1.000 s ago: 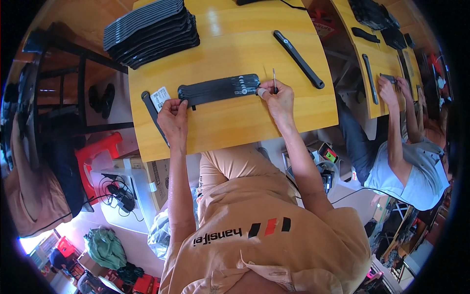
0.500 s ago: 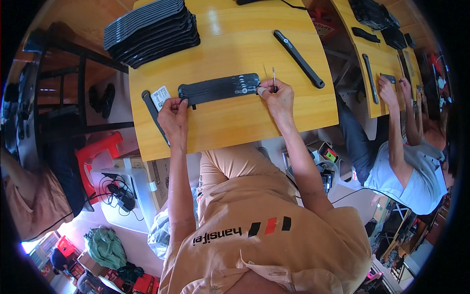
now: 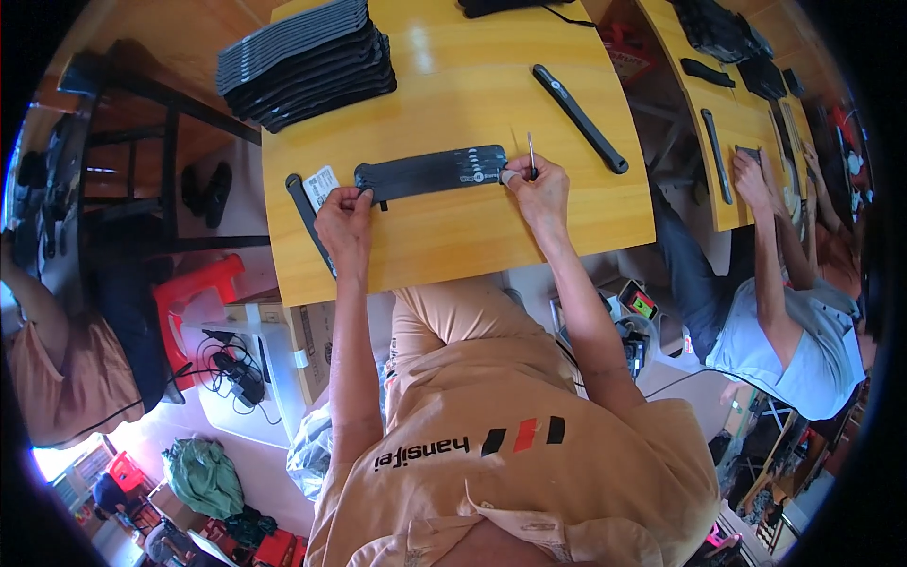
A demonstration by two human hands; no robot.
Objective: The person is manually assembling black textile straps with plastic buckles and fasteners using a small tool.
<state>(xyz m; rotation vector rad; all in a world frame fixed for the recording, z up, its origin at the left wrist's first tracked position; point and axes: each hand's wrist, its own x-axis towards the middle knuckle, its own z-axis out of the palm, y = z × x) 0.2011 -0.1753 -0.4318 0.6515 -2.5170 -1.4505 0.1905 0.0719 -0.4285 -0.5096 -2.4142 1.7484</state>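
Note:
A flat bundle of black straps (image 3: 425, 176), fanned in layers with pale print near its right end, lies across the yellow table in front of me. At its left end my left hand (image 3: 344, 222) is closed, thumb and fingers pinching the lower corner. My right hand (image 3: 539, 194) pinches the opposite end. Out of that same hand sticks a slim metal-tipped tool (image 3: 531, 156), point upward; its exact kind is unclear. A single black strap (image 3: 310, 222) and a white printed label (image 3: 322, 182) lie beside my left hand. Another loose strap (image 3: 578, 118) rests slantwise, farther right.
A tall stack of black straps (image 3: 307, 66) stands at the table's far left. The yellow table's (image 3: 453, 250) near edge runs just before my lap. To the right, a co-worker's hands (image 3: 753, 180) work at another table. A red stool (image 3: 196, 293) stands at lower left.
The whole view has shifted slightly, so the table's left side appears a little farther right. Both my hands keep their grip on the strap bundle.

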